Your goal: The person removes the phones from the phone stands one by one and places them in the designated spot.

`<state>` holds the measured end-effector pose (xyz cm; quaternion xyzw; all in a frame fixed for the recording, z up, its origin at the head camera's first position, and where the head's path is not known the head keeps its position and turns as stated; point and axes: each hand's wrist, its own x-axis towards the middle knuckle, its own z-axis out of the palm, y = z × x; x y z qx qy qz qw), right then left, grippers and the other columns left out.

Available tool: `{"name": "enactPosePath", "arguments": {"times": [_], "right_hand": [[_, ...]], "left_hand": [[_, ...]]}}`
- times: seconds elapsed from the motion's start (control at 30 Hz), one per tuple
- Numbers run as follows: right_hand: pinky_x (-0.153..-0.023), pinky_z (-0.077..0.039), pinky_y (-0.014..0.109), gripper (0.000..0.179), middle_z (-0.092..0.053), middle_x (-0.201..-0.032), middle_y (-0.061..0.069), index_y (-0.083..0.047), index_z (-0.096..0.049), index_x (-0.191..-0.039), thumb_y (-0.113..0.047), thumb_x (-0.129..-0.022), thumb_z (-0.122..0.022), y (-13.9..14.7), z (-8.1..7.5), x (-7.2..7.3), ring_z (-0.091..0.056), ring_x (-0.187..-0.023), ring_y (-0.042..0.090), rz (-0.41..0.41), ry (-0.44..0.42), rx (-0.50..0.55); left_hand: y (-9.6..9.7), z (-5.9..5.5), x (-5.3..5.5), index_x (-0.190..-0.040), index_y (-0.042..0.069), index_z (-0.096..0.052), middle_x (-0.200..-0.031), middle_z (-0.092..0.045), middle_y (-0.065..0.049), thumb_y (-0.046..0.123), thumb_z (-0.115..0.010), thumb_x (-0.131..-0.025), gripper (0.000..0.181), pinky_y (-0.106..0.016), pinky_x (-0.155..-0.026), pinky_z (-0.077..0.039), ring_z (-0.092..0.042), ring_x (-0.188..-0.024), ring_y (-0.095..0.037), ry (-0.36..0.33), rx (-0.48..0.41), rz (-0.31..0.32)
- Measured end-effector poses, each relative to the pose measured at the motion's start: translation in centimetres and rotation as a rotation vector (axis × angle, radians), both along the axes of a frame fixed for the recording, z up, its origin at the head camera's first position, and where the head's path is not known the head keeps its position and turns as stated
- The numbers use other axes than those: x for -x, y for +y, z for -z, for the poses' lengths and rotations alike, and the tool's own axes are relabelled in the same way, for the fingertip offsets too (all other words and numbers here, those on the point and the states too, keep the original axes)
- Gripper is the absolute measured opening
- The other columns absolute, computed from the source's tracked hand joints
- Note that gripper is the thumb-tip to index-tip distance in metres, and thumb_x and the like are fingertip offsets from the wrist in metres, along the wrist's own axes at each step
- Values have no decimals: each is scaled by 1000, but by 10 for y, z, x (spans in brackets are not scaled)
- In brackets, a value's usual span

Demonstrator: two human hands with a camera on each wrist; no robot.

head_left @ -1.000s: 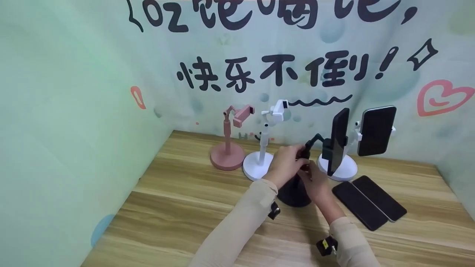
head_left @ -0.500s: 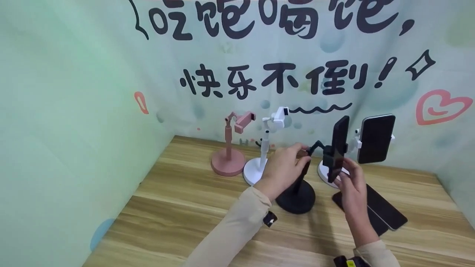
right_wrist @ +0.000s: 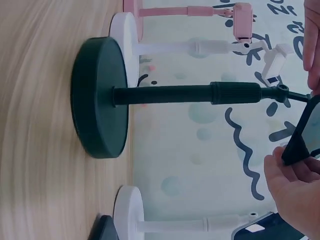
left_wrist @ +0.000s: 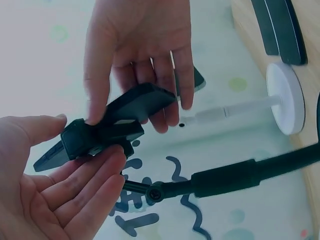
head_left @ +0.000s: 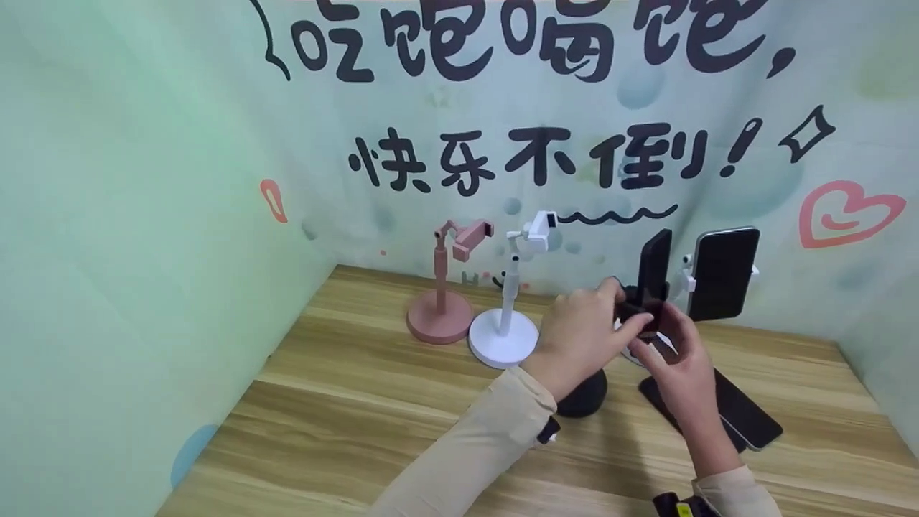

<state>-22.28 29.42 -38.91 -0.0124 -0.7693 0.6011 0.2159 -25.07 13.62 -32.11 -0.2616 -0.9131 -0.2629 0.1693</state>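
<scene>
A black phone (head_left: 654,262) stands upright in the clamp (left_wrist: 82,137) of a black phone stand (right_wrist: 100,100). My left hand (head_left: 583,332) holds that clamp between thumb and fingers, the fingers curving beneath it in the left wrist view. From the other side, my right hand (head_left: 688,373) grips the lower end of the phone, thumb on the near side and fingers behind. The stand's jointed arm (left_wrist: 155,191) and post (right_wrist: 165,94) show in the wrist views; in the head view my left hand covers most of the post.
To the left stand a pink phone stand (head_left: 440,316) and a white one (head_left: 504,337), their clamps bare. A second white stand at the right carries another phone (head_left: 725,273). Two dark phones lie side by side, the outer phone (head_left: 754,409) partly showing past my right wrist.
My left hand has shifted right from the black stand's post to its clamp. My right hand has left the post and come round the phone's lower end.
</scene>
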Motion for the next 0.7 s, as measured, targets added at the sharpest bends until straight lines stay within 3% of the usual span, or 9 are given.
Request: {"name": "enactPosePath", "arguments": {"times": [0.2,0.47,0.7], "right_hand": [[-100,-39,4,70,-46,-145,15,0,-33,-152,0,-91,-68,0,0,0,-48,-117,-10,19,16,-55],[-97,-41,3,67,-49,-145,22,3,-38,-149,2,-89,-69,-3,2,0,-49,-114,-13,61,65,-102],[-92,-43,2,59,-59,-135,23,3,-48,-143,0,-88,-71,-3,3,3,-54,-107,-14,108,136,-174]], "left_hand": [[10,0,0,-107,17,-63,-89,-73,0,57,-51,-98,43,-23,-61,-54,-69,-76,-13,40,103,-59],[20,2,-5,-105,14,-60,-85,-73,-1,47,-56,-98,33,-26,-60,-55,-72,-75,-14,82,93,-116],[18,3,-4,-106,15,-59,-80,-71,1,44,-55,-99,30,-21,-52,-50,-67,-66,-10,105,99,-96]]}}
